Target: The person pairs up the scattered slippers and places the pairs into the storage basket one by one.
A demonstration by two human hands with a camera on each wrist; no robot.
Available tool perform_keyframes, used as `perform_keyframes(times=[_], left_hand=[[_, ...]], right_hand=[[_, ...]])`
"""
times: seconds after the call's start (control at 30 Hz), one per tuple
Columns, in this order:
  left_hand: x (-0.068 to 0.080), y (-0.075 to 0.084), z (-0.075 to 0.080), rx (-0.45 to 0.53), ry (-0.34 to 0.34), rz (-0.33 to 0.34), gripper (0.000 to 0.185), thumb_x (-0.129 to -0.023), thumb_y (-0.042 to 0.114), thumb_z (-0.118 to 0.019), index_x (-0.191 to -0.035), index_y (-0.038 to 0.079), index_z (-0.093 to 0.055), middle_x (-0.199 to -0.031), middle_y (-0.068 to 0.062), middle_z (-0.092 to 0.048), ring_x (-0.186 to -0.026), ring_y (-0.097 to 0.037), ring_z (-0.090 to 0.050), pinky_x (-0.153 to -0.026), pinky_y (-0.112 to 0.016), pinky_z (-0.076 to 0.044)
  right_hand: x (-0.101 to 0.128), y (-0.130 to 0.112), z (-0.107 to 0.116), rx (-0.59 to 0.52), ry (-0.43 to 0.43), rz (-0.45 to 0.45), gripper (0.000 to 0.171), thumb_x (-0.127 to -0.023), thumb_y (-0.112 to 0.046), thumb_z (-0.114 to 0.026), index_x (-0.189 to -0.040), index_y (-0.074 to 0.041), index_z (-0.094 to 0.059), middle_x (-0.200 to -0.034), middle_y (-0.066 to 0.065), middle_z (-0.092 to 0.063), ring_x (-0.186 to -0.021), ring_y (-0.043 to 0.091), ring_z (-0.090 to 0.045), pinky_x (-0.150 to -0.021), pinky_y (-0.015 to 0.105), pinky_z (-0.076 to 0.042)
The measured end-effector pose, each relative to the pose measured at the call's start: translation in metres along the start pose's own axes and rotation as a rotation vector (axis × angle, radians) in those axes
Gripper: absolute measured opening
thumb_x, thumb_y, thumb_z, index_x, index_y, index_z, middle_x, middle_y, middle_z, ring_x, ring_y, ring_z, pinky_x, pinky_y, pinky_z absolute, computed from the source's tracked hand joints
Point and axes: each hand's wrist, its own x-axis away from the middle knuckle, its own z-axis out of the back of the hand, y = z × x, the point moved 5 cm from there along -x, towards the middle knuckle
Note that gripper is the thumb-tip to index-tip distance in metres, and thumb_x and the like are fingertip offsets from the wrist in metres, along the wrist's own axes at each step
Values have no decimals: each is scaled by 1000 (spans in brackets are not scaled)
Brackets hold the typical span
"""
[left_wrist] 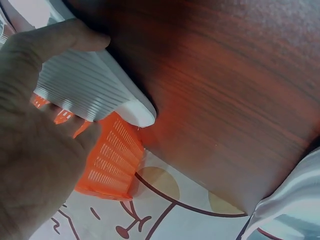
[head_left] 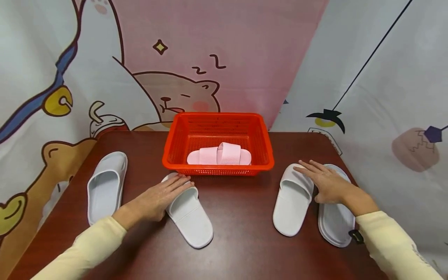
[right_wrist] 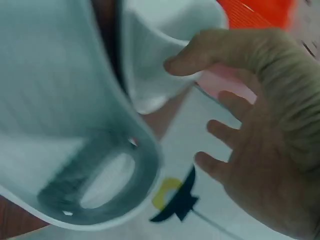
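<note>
My left hand [head_left: 157, 200] lies flat on the strap end of a pale grey slipper [head_left: 190, 214] just in front of a red basket [head_left: 217, 136]. In the left wrist view the thumb lies along one edge of the ribbed strap [left_wrist: 85, 85] and the fingers on the side toward the basket [left_wrist: 110, 160]. My right hand [head_left: 327, 184] rests with spread, straight fingers across two more grey slippers, an inner one [head_left: 294, 198] and an outer one [head_left: 336, 217]. In the right wrist view its thumb touches the inner slipper [right_wrist: 165, 45]. A pink slipper [head_left: 219, 154] lies inside the basket.
Another grey slipper [head_left: 105, 186] lies alone at the far left of the dark wooden table [head_left: 245, 249]. Cartoon-printed curtains hang close behind and on both sides of the table. The table's right edge runs just beyond the outer slipper.
</note>
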Motion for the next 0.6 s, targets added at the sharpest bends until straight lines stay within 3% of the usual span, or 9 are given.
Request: perform_keyframes(times=[0.23,0.43,0.6], left_hand=[[-1,1,-1,-53,53,-29,109,-46,-18,-75,-150,-3,-43,-151,-21,-47,-139,-43,-41,-112,-56,-32],[1,2,-6,-104,48,-16,113,-45,-15,-78,-151,-2,-41,-151,-20,-46,-139,-41,-41,-112,-56,-33],[-4,0,-7,-164,23,14,122,-42,-5,-87,-154,4,-40,-151,-16,-46,-137,-38,-41,-112,-55,-33]], right_hand=[[-16,-4,-13,209,-9,154,100,-59,14,-83,-149,-9,-49,-151,19,-46,-139,48,-37,-102,71,-34],[-26,-1,-26,326,5,271,104,-56,-1,-92,-150,-10,-49,-151,18,-47,-137,46,-41,-104,67,-35],[-24,5,-32,331,28,301,108,-51,-12,-96,-149,-10,-50,-150,17,-48,-136,45,-43,-103,68,-36]])
